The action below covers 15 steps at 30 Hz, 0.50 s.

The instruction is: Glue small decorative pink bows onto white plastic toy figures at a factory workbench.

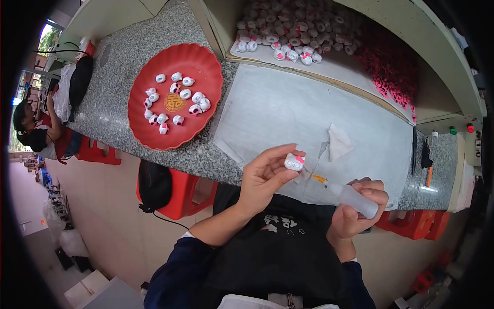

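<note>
White figurine head (293, 164), where can it be found, if the largest things are told first?

– The grey speckled worktop (116, 62) is partly covered by a white sheet (278, 103). Behind the sheet, a heap of white pieces (303, 26) and a heap of pink pieces (386, 64) are kept on a pale shelf (339, 72).

– What is placed at the left?

– A red scalloped plate (140, 123), over which small white heads (185, 94) are scattered.

– And how are the hands occupied?

– By the right hand (352, 221), a translucent bottle (355, 200) is gripped. By the left hand (260, 177), the figurine head is pinched between thumb and fingers, in front of the person.

– Which details are the smallest?

– The orange tip (319, 178) of the bottle is pointed toward the figurine head, but apart from it; on the head, a pink bow (299, 158) is seen
</note>
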Tool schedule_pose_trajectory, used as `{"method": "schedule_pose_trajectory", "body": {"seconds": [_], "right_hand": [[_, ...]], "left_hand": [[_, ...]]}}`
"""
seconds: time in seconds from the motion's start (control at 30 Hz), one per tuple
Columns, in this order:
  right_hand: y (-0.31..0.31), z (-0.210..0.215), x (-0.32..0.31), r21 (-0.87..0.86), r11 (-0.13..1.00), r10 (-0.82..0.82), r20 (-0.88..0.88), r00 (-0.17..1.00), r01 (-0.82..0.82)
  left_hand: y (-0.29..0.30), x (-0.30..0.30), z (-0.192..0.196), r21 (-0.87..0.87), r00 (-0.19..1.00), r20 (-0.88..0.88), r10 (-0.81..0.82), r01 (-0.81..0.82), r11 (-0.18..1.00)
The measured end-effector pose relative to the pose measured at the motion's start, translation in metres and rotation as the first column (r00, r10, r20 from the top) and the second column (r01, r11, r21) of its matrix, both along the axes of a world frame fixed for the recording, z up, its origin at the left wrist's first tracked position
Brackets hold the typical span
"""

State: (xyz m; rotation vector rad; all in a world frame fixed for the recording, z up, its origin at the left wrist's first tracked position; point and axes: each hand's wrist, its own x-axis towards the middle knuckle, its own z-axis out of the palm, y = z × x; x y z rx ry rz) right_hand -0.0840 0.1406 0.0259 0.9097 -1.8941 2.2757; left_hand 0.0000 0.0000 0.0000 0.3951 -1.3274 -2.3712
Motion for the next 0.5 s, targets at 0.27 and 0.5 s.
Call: {"method": "schedule_pose_trajectory", "body": {"seconds": [0.27, 0.5], "right_hand": [[0.0003, -0.0031, 0.0005, 0.039, 0.998, 0.047, -0.183, 0.982, -0.041], [0.0008, -0.0027, 0.0004, 0.047, 0.994, 0.109, -0.206, 0.972, -0.102]], "left_hand": [[0.0023, -0.0008, -0.0015, 0.066, 0.992, -0.123, -0.008, 0.017, 0.998], [0.0057, -0.0018, 0.002, 0.086, 0.997, -0.069, 0.033, -0.027, 0.996]]}}
